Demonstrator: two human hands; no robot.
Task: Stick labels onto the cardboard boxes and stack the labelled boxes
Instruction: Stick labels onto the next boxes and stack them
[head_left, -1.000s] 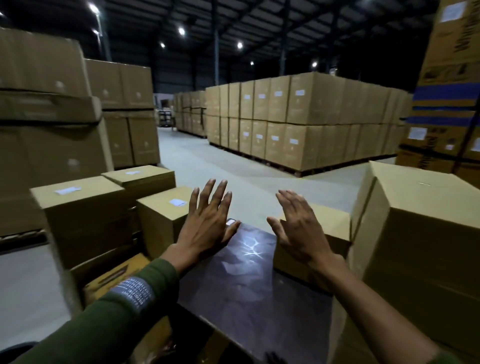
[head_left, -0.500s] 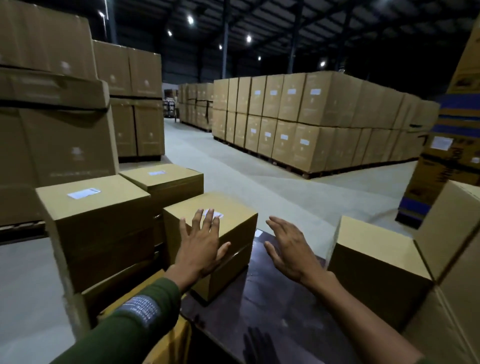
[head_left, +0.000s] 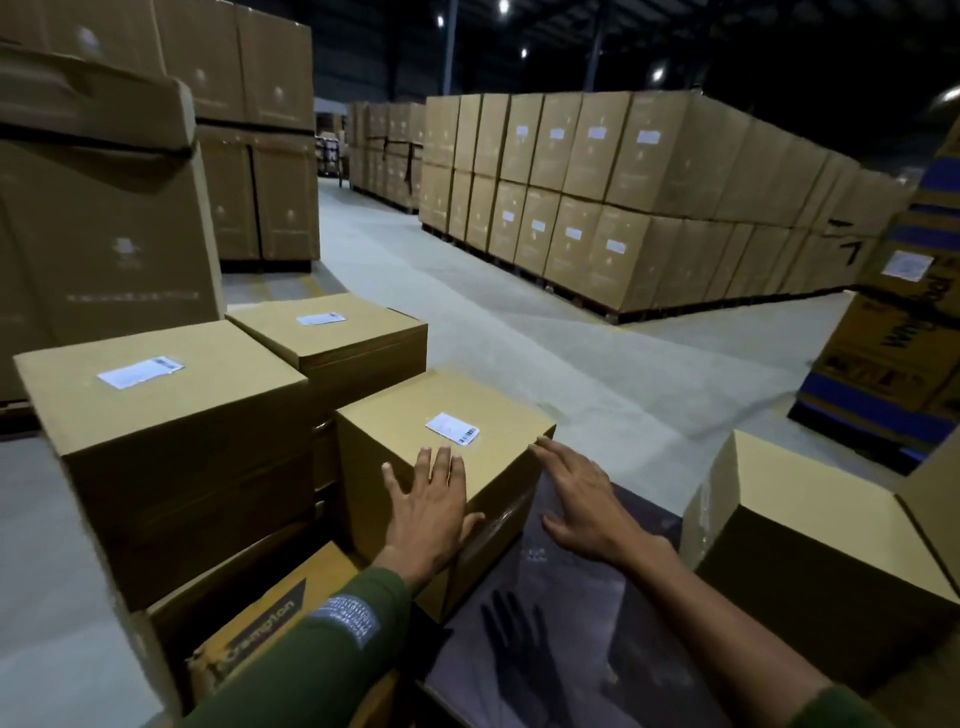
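We are reaching for the labelled box (head_left: 441, 467), which is sitting at the left edge of the dark counter (head_left: 571, 649), its white label (head_left: 452, 428) already stuck on top. Our left hand (head_left: 428, 514) is lying flat over its near top edge, fingers spread; our right hand (head_left: 582, 499) is hovering just beside its right corner, fingers straight, gripping nothing. Labelling looks done; next we are likely needing both palms on opposite sides to lift it toward the labelled stack (head_left: 171, 441) to its left.

Tan boxes (head_left: 447, 441) carry white labels (head_left: 452, 429) with black barcodes. The sleeve (head_left: 322, 660) is green; the tabletop (head_left: 571, 649) glossy dark brown.
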